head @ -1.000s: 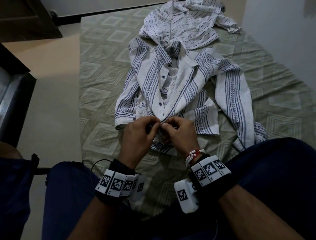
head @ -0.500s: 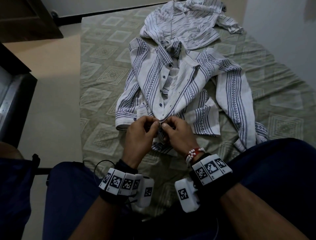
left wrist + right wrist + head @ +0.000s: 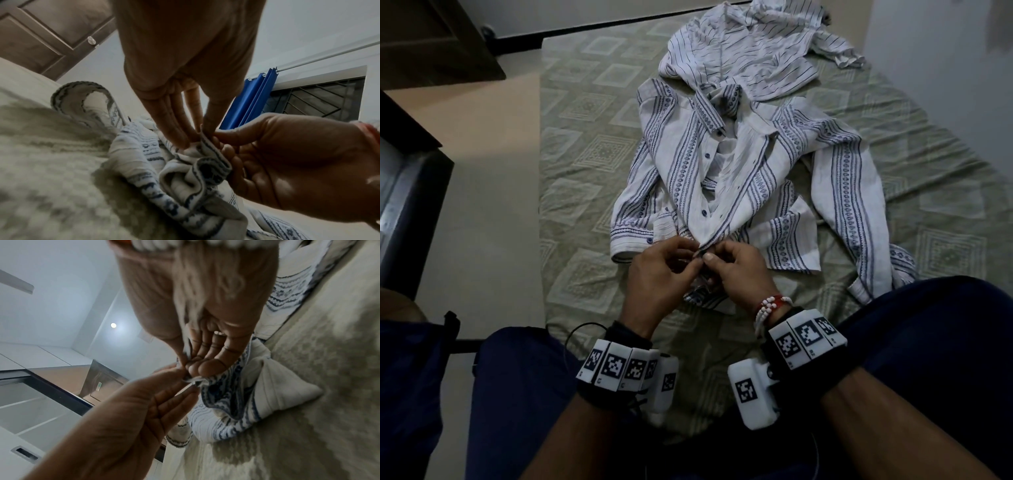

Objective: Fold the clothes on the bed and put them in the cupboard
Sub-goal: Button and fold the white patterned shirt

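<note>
A white shirt with blue patterned stripes (image 3: 698,171) lies spread on the bed, its front partly unbuttoned. My left hand (image 3: 664,270) and right hand (image 3: 736,270) meet at the lower front edge of that shirt, each pinching the placket between thumb and fingertips. The left wrist view shows the patterned shirt (image 3: 193,175) with its edge folded between my left hand (image 3: 185,126) and right hand (image 3: 267,154). In the right wrist view both thumbs pinch the patterned shirt's (image 3: 230,402) edge. A second white shirt with thin dark stripes (image 3: 750,51) lies crumpled farther up the bed.
The bed carries a pale green patterned sheet (image 3: 585,154). Beige floor (image 3: 489,205) runs along its left side. A dark cupboard edge (image 3: 410,205) stands at the left, a brown door (image 3: 431,41) at the top left. My dark-trousered knees (image 3: 928,342) rest on the bed's near end.
Both hands stay at the shirt's lower front edge; fingertips have shifted slightly against the fabric. The shirt lies as before.
</note>
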